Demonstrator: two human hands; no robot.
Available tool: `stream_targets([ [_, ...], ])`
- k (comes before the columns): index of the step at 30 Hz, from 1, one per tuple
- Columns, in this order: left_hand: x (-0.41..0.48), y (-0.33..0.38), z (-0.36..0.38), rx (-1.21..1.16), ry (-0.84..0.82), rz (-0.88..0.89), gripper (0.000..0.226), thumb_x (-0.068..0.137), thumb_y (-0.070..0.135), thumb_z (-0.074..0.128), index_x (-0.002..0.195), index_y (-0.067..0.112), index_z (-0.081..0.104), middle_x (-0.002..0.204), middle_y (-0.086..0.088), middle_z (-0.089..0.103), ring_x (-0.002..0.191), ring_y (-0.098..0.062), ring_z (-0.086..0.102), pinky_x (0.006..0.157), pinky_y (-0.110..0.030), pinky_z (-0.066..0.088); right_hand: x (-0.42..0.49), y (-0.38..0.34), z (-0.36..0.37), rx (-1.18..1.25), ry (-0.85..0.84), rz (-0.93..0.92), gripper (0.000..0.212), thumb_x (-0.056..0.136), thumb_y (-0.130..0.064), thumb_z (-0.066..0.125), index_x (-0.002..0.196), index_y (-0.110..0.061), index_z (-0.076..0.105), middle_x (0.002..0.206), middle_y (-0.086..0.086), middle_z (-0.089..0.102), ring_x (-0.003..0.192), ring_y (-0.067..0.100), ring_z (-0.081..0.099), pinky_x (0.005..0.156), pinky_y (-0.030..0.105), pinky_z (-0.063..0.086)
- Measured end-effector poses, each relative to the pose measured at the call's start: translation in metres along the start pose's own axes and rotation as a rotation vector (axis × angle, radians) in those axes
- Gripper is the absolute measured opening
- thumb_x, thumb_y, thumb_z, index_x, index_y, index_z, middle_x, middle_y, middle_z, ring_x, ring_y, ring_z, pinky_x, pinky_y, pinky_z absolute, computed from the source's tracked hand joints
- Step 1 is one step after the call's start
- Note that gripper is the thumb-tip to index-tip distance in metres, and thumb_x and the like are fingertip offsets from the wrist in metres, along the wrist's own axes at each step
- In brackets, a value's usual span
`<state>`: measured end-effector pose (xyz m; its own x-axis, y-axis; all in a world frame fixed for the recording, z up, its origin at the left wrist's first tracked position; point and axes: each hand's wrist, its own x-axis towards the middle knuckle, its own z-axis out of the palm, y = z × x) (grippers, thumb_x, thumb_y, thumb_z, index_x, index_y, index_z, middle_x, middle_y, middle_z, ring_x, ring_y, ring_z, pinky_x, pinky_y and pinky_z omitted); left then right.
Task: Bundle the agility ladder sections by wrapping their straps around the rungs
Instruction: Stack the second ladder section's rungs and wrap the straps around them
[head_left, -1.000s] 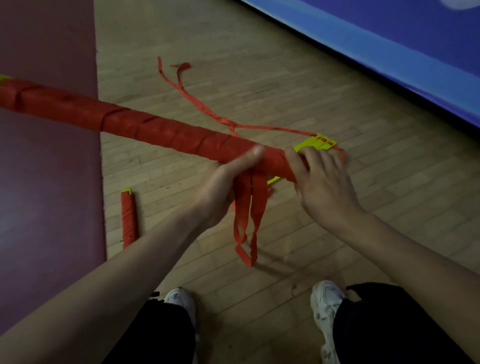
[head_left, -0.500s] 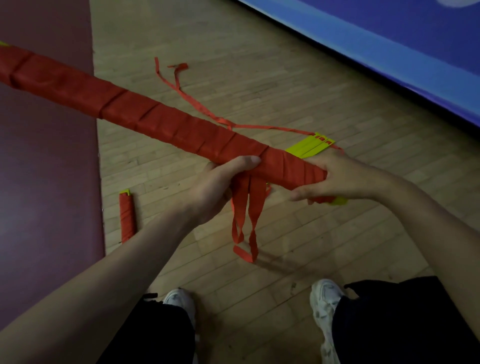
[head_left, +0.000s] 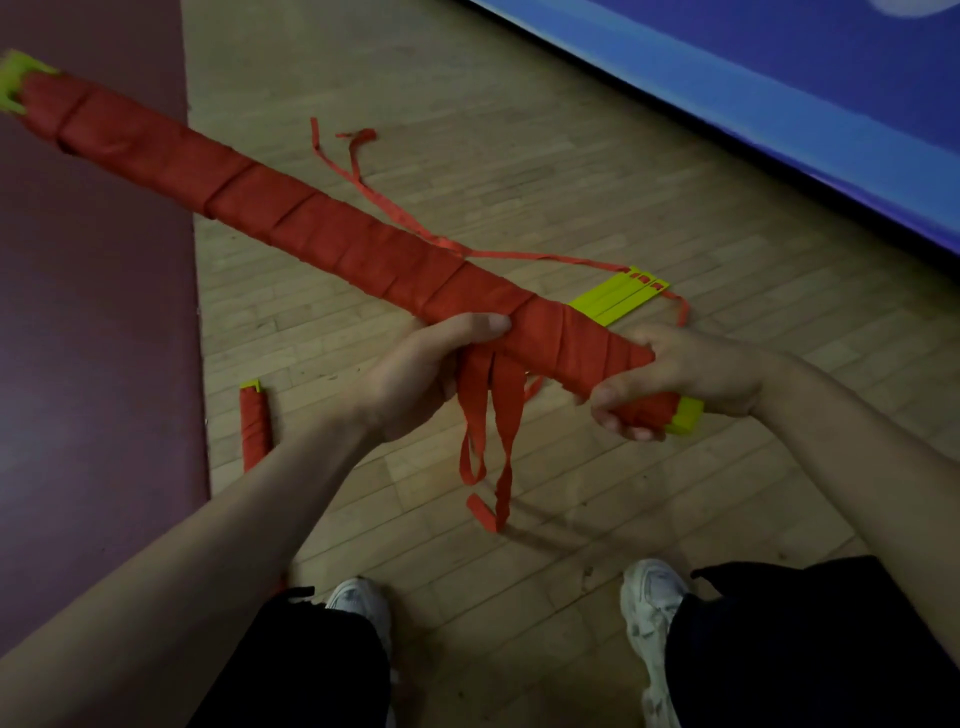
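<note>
A long bundle of yellow rungs wrapped in red strap (head_left: 322, 228) runs from upper left to lower right, held in the air. My left hand (head_left: 415, 374) grips it from below, thumb across the top. Two loose red strap ends (head_left: 493, 441) hang down beside that hand. My right hand (head_left: 675, 379) grips the bundle's near end, fingers curled round it, where a yellow rung tip (head_left: 685, 415) sticks out. Another stack of yellow rungs (head_left: 618, 301) lies on the floor behind, with its red strap (head_left: 405, 218) trailing loose across the boards.
A short wrapped bundle (head_left: 254, 421) lies on the wooden floor by the edge of a dark red mat (head_left: 93, 364). A blue mat (head_left: 779, 104) borders the floor at the upper right. My white shoes (head_left: 649, 603) stand below the hands.
The bundle's far end has swung up and away, showing its yellow tip. My right hand slid from the top of the bundle down to its near end and curled round it.
</note>
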<state>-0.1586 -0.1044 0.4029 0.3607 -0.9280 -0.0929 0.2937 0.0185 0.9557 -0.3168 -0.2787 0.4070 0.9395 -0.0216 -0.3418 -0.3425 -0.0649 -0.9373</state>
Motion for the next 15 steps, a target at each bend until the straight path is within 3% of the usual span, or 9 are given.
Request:
stream_targets([
  [3,0.0,0.0,-0.002,0.004,-0.073,0.016,0.018,0.083,0.009,0.062,0.098,0.004,0.068,0.089,-0.006,0.074,0.08,-0.016,0.072,0.068,-0.023,0.057,0.0,-0.002,0.002,-0.01,0.033,-0.068,0.014,0.064,-0.03,0.076,0.07,-0.02,0.07,0.065,0.008,0.062,0.047,0.021,0.053,0.046,0.028,0.041],
  [8,0.002,0.0,-0.004,0.021,-0.109,-0.072,0.021,0.083,0.006,0.057,0.1,0.0,0.067,0.09,-0.009,0.074,0.081,-0.016,0.072,0.069,-0.024,0.057,0.001,-0.005,-0.002,0.03,0.138,-0.171,0.008,0.07,-0.012,0.071,0.073,-0.013,0.064,0.064,0.011,0.061,0.045,0.02,0.053,0.04,0.024,0.042],
  [11,0.001,0.001,0.003,0.005,-0.112,-0.089,0.023,0.084,0.008,0.054,0.099,-0.006,0.063,0.083,-0.009,0.072,0.074,-0.015,0.071,0.067,-0.024,0.058,-0.001,-0.01,-0.004,-0.009,0.21,-0.178,0.024,0.068,-0.011,0.08,0.081,-0.007,0.06,0.064,0.01,0.061,0.046,0.018,0.054,0.04,0.025,0.043],
  [15,0.004,0.001,0.007,0.04,-0.052,-0.089,0.023,0.085,0.011,0.055,0.096,-0.008,0.063,0.079,-0.01,0.072,0.067,-0.015,0.07,0.061,-0.023,0.057,0.005,-0.011,0.002,-0.067,0.392,-0.162,0.041,0.062,-0.023,0.078,0.095,-0.005,0.062,0.061,0.005,0.063,0.045,0.017,0.054,0.042,0.024,0.045],
])
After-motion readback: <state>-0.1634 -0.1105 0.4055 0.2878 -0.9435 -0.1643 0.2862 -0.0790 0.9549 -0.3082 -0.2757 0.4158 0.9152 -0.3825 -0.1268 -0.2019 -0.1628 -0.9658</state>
